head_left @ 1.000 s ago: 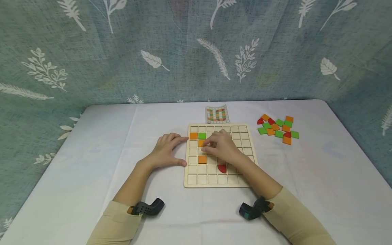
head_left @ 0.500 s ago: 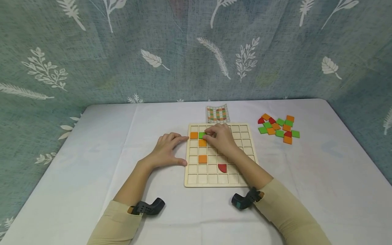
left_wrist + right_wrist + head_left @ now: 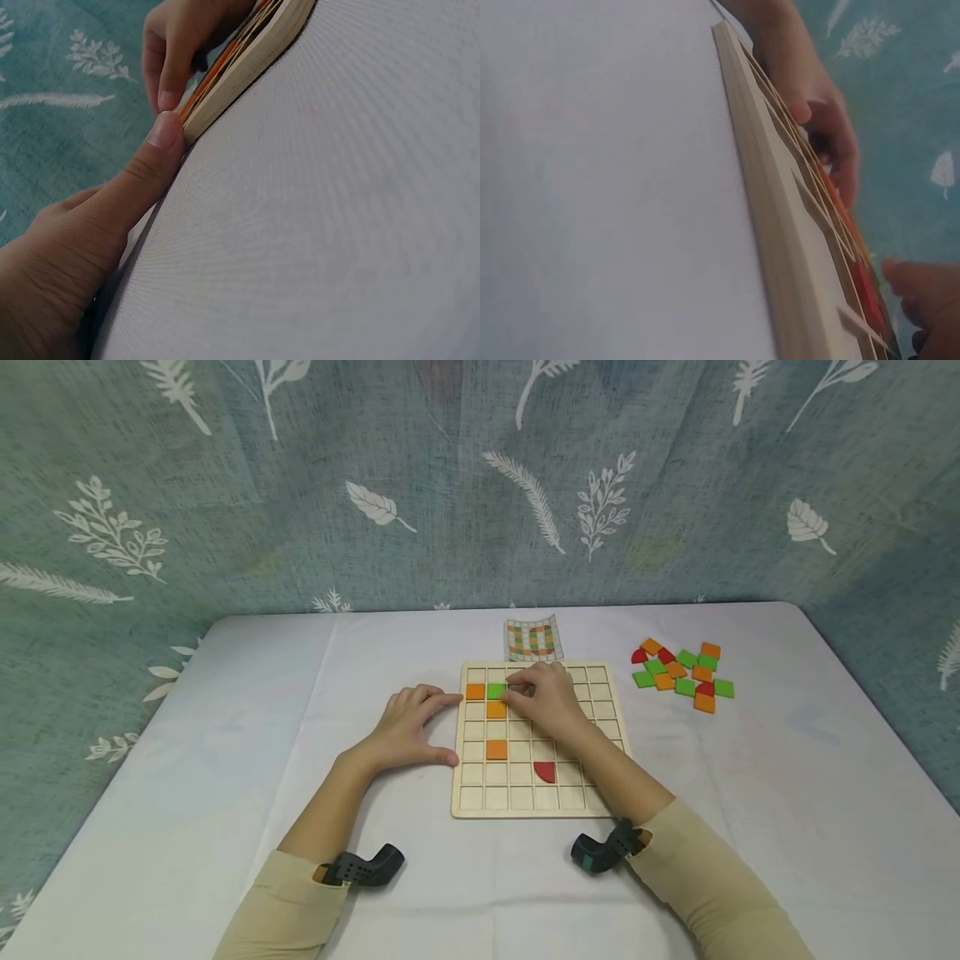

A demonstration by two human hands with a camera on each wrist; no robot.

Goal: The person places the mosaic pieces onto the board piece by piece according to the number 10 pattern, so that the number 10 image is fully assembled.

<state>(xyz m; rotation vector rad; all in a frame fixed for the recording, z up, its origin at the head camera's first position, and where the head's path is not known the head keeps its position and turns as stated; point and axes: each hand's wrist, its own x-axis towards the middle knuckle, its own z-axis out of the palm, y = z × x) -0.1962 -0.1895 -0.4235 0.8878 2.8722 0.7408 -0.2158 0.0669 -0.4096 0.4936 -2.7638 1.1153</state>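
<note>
A square wooden grid board point(image 3: 471, 797) lies on the white cloth. At its left edge, my left hand point(image 3: 408, 727) is spread, with thumb and index fingertips against the rim. My right hand point(image 3: 551, 697) reaches over the upper part of the board. Its thumb and index tips come close together just right of a green tile point(image 3: 496, 691); I cannot tell whether a piece is between them. Orange tiles sit in cells left of the green tile point(image 3: 475, 692), below it point(image 3: 496, 710) and lower down point(image 3: 497, 749). A red quarter-circle piece point(image 3: 545, 772) rests in a lower cell.
Behind the board lies a small pattern card point(image 3: 533, 639) printed with a coloured grid. Loose orange, green and red pieces point(image 3: 676, 670) are scattered to the right of the board. A leaf-patterned curtain point(image 3: 450, 485) hangs behind the table.
My right hand has moved up the board from beside the upper orange tile to beside the green one, then slightly right. My left hand has stayed at the board's edge.
</note>
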